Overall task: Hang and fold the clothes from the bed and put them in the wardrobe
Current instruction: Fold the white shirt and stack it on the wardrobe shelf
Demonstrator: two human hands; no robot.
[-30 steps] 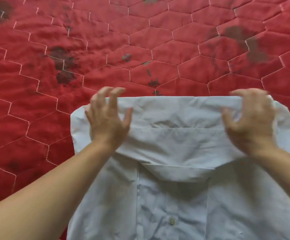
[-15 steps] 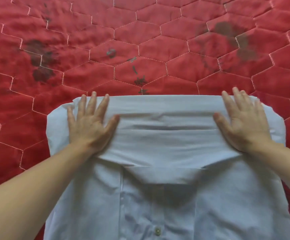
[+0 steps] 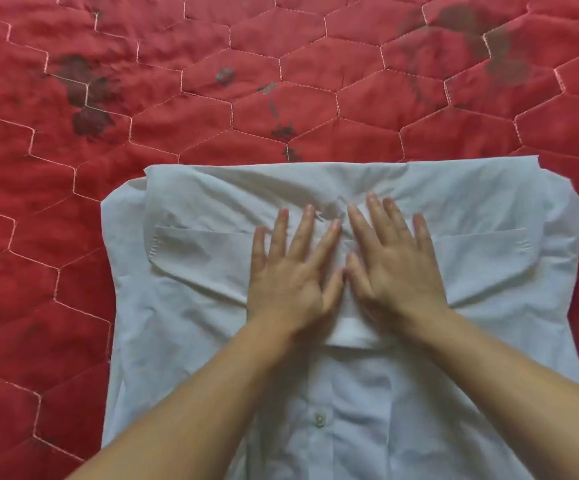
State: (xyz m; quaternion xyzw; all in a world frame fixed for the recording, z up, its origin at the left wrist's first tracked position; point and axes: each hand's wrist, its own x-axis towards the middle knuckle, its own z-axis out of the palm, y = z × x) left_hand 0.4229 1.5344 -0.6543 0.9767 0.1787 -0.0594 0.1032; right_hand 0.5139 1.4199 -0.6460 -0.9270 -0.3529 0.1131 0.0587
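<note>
Both hands have slid in from the shirt's (image 3: 488, 393) outer corners to the middle of the folded-over flap. The left hand (image 3: 295, 271) and right hand (image 3: 395, 268) lie flat, fingers straight, pressing it onto the bed (image 3: 281, 81). The fold looks set; the next fold can follow.

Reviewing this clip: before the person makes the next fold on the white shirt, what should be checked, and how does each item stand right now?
1. Both hands flat on the fold: ok. The left hand and right hand press with straight fingers at the middle of the white shirt.
2. Folded flap lies flat: ok, though creased near the fingertips.
3. Far edge straight: ok, it runs level across the red quilt.
4. Sides even: not ok. The under layer sticks out past the flap on both sides.
5. Placket closed: cannot tell. One button shows; the rest is hidden.
</note>
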